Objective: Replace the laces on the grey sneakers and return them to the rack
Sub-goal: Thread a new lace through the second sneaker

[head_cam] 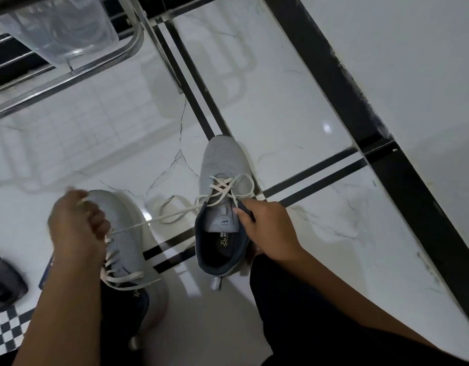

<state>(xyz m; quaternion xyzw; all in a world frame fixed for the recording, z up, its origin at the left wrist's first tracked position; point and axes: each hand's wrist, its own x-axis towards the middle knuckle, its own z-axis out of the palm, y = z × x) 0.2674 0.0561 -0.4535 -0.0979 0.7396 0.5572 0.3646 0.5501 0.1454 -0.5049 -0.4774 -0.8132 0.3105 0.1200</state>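
Lacing is judged to be the step in hand: a cream lace (159, 220) is seen drawn taut from the upper eyelets of the right-hand sneaker (224, 204), at about three o'clock of centre, across to the left hand (76, 228) at nine o'clock. The lace end is gripped in the left hand, whose fingers (96, 220) are curled closed round it. That hand is blurred, so how the end lies within it cannot be told.

The collar of the right-hand sneaker is pinched by the right hand (267, 231), just at four o'clock of the tongue, thumb and fingers closed on the dark rim so that the shoe is steadied on the floor (307, 114). A loose loop of the same lace lies on the tiles between the two shoes.

The other sneaker (127, 244) lies at seven o'clock, partly under the left hand, with cream laces crossed over its tongue. The rack (69, 72) is seen at eleven o'clock, well apart from both shoes.

The next move is judged to call for slack to be taken out evenly, the collar kept held against the pull, and the end then fed or tied. The return to the rack is not yet begun.
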